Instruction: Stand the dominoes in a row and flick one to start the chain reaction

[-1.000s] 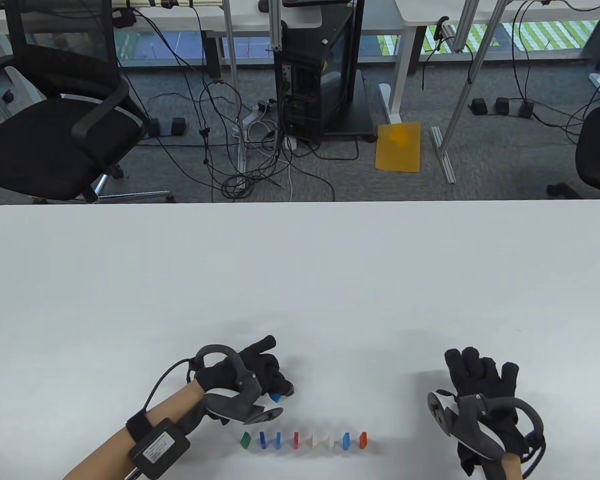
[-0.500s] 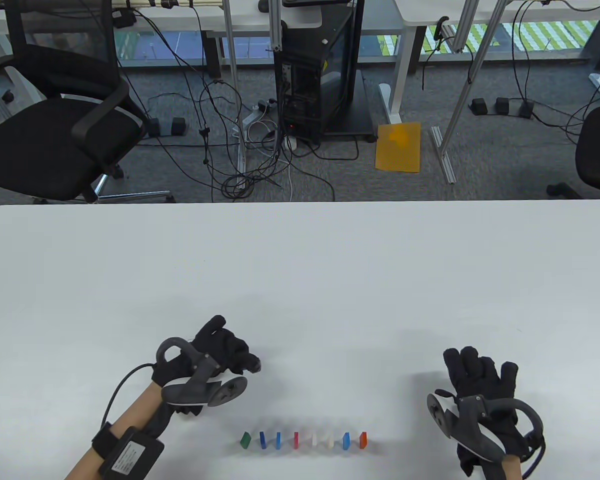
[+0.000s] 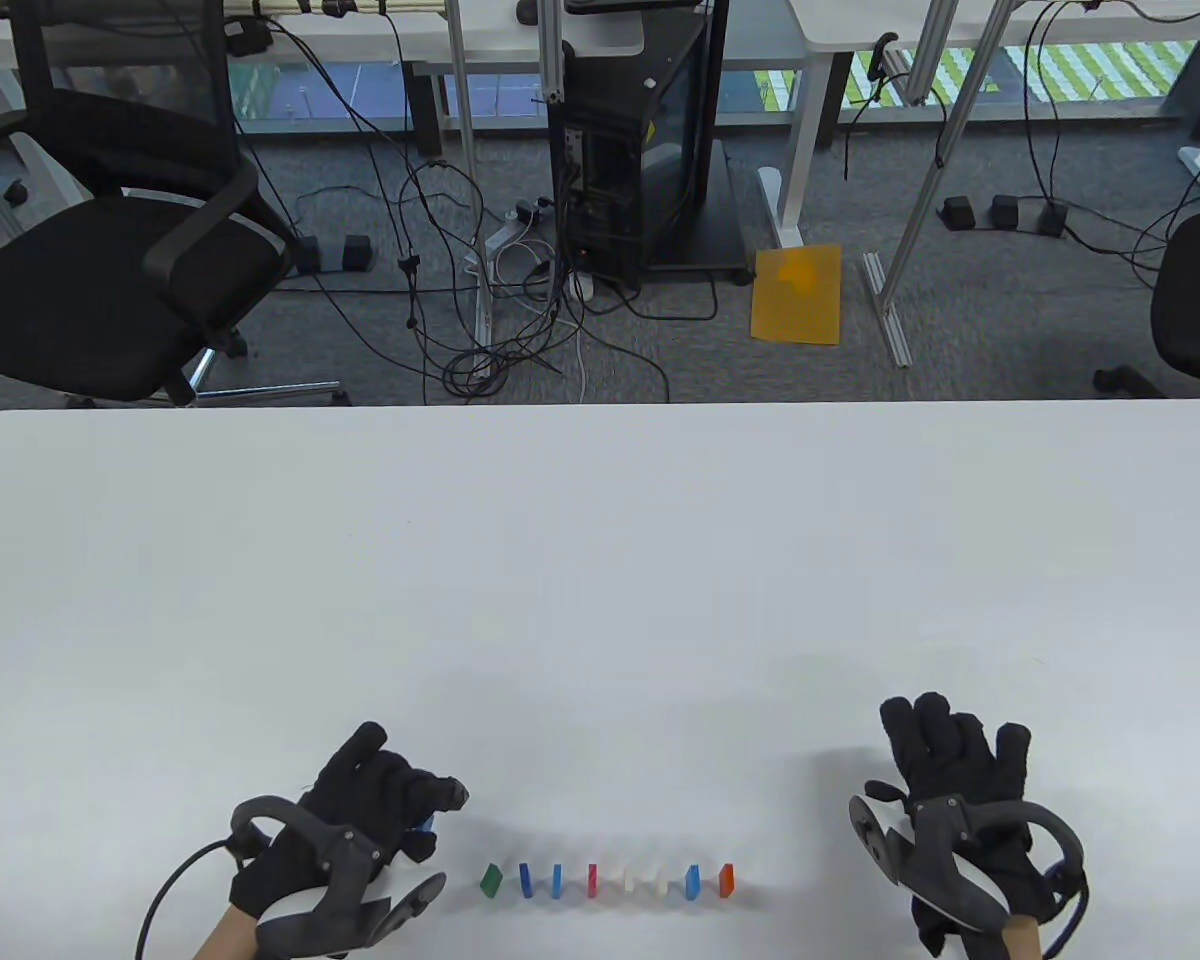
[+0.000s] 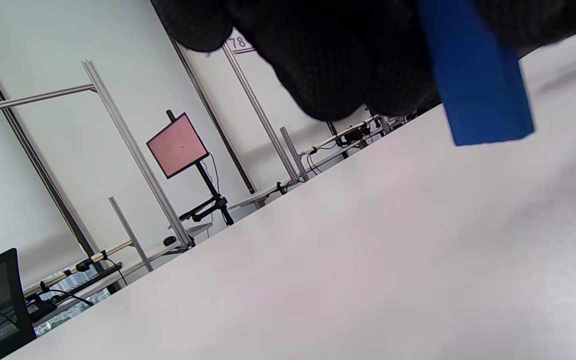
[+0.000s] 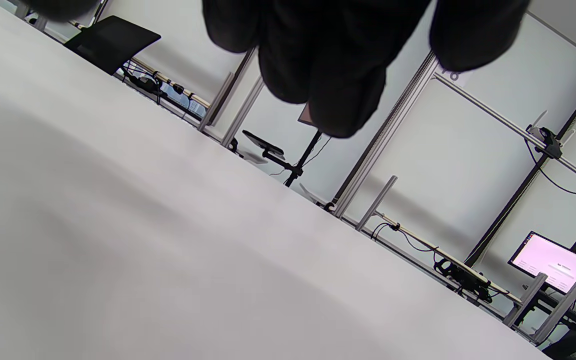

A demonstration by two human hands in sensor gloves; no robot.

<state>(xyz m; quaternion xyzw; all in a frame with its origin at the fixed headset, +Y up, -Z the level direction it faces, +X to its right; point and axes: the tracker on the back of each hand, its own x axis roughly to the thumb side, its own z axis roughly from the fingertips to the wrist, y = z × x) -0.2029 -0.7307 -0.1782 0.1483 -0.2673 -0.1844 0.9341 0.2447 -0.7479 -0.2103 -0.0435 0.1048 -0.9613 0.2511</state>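
A: Near the front edge of the table (image 3: 600,560) a row of dominoes (image 3: 608,879) stands — green at its left end, then two blue, a red, pale ones, another blue, orange at the right. Why is the left hand (image 3: 360,810) parked just beside the green one?

B: It is bringing one more. Its fingers (image 4: 338,75) are curled round a blue domino (image 4: 475,75), pinching the top so the lower end hangs free above the tabletop — my guess is that this lets the piece be set down upright at the row's left end without a finger brushing its neighbour.

A: And the right hand (image 3: 955,790)?

B: Well apart from the orange end, palm down, fingers straight and relaxed, holding nothing. I'd judge it is kept clear so it cannot knock the line over.

A: So the flick is not yet due?

B: Probably not; a piece is unplaced.
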